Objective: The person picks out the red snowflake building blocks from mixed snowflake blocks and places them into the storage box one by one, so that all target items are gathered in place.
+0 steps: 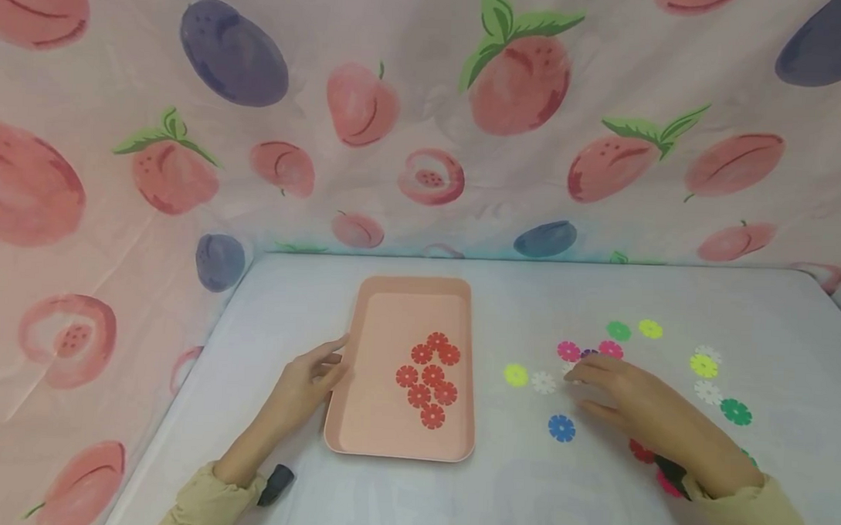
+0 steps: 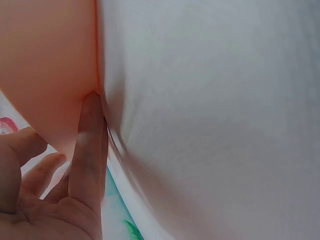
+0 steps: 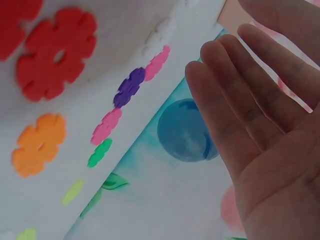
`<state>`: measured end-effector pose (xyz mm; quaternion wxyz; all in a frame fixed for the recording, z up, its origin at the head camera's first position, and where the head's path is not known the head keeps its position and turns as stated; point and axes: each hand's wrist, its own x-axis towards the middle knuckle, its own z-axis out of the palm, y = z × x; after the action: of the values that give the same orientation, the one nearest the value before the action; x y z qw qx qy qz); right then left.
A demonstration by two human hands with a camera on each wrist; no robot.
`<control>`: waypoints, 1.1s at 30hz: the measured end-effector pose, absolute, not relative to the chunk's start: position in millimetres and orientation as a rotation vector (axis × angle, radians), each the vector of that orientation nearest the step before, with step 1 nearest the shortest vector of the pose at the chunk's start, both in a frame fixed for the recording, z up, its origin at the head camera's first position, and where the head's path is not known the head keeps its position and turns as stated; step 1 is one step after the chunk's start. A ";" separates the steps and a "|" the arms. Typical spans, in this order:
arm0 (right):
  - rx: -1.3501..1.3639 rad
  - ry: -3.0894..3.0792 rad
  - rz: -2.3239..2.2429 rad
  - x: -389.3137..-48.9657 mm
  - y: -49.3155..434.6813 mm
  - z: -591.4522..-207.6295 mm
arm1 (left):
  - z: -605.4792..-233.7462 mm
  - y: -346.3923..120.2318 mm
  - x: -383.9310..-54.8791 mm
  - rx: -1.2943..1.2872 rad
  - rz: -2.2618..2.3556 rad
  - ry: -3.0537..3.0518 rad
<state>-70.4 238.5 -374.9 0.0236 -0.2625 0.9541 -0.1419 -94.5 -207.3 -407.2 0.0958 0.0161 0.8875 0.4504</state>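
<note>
My left hand [image 1: 302, 385] rests at the left side of a pink tray [image 1: 369, 438]. In the left wrist view its fairly straight fingers [image 2: 90, 145] touch the tray's outer wall [image 2: 50, 55]. Several red notched plastic discs [image 1: 433, 376] lie in the tray's right half. Over the scattered discs right of the tray hovers my right hand [image 1: 634, 393], nearest a white one and a purple one [image 3: 129, 87]. Its fingers [image 3: 255, 95] are extended with nothing between them. It partly hides the discs beneath it.
Loose discs right of the tray include a blue one [image 1: 561, 428], yellow ones [image 1: 516, 375], pink ones [image 1: 568, 351], green ones [image 1: 736, 412] and an orange one [image 3: 39, 145]. Red discs [image 3: 56, 54] lie under the right forearm. Fruit-print cloth [image 1: 434, 62] hangs behind the white table [image 1: 523, 505].
</note>
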 end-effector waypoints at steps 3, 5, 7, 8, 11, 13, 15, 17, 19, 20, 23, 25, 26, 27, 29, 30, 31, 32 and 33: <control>-0.749 2.933 -0.425 -70.1 241.7 -375.2 | -406.8 -207.0 -94.5 0.043 1.335 2.621; -0.728 2.922 -0.426 -69.6 244.3 -375.6 | -406.7 -207.0 -94.1 0.041 1.334 2.620; -0.718 2.916 -0.426 -68.8 247.1 -376.3 | -406.7 -206.9 -94.0 0.042 1.331 2.622; -0.715 2.914 -0.425 -68.3 248.6 -376.7 | -406.7 -206.9 -93.9 0.043 1.328 2.625; -0.702 2.893 -0.423 -67.7 253.0 -378.1 | -406.4 -206.7 -93.8 0.043 1.319 2.633; -0.690 2.879 -0.429 -67.5 255.8 -379.2 | -406.4 -206.5 -94.0 0.041 1.315 2.634; -0.672 2.869 -0.434 -67.3 258.1 -380.0 | -406.1 -206.2 -94.1 0.039 1.317 2.632; -0.657 2.861 -0.431 -67.5 260.2 -379.9 | -405.6 -206.2 -94.0 0.042 1.323 2.631; -0.645 2.851 -0.419 -67.8 262.3 -379.9 | -404.6 -206.4 -93.8 0.048 1.333 2.632; -0.632 2.846 -0.415 -67.8 263.4 -380.2 | -404.3 -206.4 -93.6 0.049 1.337 2.630; -0.605 2.829 -0.398 -68.1 267.4 -382.4 | -404.0 -206.3 -93.5 0.050 1.341 2.626; -0.572 2.811 -0.397 -67.3 269.6 -384.4 | -404.7 -205.9 -93.8 0.048 1.341 2.620; -0.558 2.805 -0.398 -66.9 270.4 -385.3 | -404.9 -205.7 -93.7 0.044 1.336 2.618; -0.551 2.800 -0.396 -66.7 271.2 -386.0 | -405.0 -205.6 -93.8 0.046 1.332 2.621; -0.529 2.789 -0.398 -65.9 272.4 -386.9 | -405.2 -205.6 -93.9 0.048 1.325 2.627; -0.521 2.786 -0.399 -65.4 272.6 -387.1 | -405.4 -205.6 -93.8 0.049 1.321 2.630; -0.515 2.783 -0.398 -65.4 273.3 -387.4 | -405.4 -205.5 -93.7 0.049 1.319 2.633; -0.507 2.780 -0.396 -65.3 273.9 -387.8 | -405.5 -205.6 -93.6 0.048 1.316 2.635; -0.500 2.778 -0.395 -65.0 274.2 -388.1 | -405.6 -205.6 -93.6 0.047 1.315 2.637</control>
<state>-65.0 274.2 -388.1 0.1452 -0.1735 0.9643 -0.1373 -93.6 -205.6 -405.6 0.0973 0.0160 0.8905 0.4441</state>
